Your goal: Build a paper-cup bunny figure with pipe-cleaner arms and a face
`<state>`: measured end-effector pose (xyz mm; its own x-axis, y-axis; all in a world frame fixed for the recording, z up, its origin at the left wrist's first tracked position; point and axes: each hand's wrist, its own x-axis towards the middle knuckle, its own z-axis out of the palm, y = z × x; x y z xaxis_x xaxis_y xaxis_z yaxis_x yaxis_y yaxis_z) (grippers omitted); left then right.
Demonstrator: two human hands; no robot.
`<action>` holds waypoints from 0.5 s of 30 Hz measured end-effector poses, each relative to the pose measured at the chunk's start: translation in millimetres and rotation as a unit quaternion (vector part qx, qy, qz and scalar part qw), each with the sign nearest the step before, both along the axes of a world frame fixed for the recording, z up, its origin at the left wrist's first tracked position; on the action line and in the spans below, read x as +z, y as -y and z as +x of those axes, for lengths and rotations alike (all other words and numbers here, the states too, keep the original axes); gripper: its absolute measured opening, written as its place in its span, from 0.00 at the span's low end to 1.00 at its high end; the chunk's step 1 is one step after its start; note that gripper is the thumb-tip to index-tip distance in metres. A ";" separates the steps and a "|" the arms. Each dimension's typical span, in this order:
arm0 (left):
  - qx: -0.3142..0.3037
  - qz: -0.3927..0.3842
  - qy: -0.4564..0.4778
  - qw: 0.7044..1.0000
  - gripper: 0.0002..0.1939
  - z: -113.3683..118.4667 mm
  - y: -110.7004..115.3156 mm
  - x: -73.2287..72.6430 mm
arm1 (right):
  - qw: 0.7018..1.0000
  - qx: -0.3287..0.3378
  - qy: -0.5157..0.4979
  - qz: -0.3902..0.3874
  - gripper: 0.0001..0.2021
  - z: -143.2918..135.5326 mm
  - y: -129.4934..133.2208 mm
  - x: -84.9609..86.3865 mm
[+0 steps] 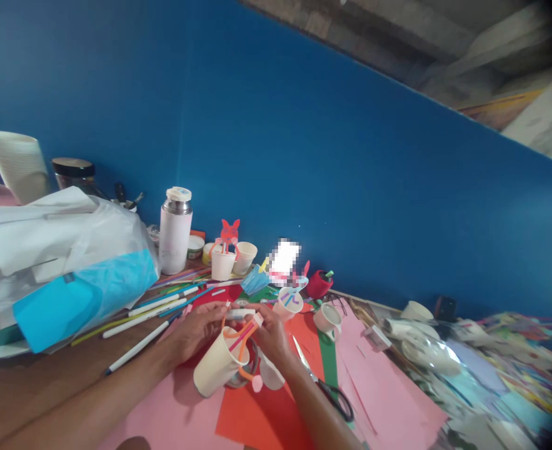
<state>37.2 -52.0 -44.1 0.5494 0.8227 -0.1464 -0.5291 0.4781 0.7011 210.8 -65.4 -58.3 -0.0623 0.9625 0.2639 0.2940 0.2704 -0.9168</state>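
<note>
A small white strip (242,314) is held between my left hand (200,328) and my right hand (272,331), both with fingers closed on it. Just below my hands a cream paper cup (217,365) leans to one side. Orange pipe cleaners (245,340) stick out of its mouth, with pink pieces at their ends, and pink sticks lie inside. Behind the cup, a roll of clear tape (238,378) is partly hidden. Pink paper (177,406) and red-orange paper (257,415) lie underneath.
Black-handled scissors (334,397) lie right of my right arm. A white mug (328,317), decorated cups (222,262) and a thermos (175,234) stand farther back. Markers (137,347) and a plastic bag (88,269) are at left; craft scraps (519,369) pile up at right.
</note>
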 end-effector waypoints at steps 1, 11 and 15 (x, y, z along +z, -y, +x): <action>-0.002 0.000 0.002 1.000 0.09 0.0 0.3 0.7 | 1.000 -0.002 -0.008 -0.004 0.09 -0.3 -0.5 -0.3; -0.013 -0.005 0.030 0.999 0.09 0.3 3.0 7.8 | 0.989 0.005 -0.134 -0.055 0.13 -7.5 -3.4 -0.8; -0.010 -0.013 0.036 0.999 0.08 1.9 3.4 5.1 | 0.990 0.004 -0.123 -0.063 0.16 -14.3 -1.0 0.6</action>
<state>39.1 -55.4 -39.0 0.5754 0.8079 -0.1269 -0.5674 0.5061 0.6496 196.5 -64.4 -57.7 -0.0193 0.9884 0.1506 0.0552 0.1514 -0.9869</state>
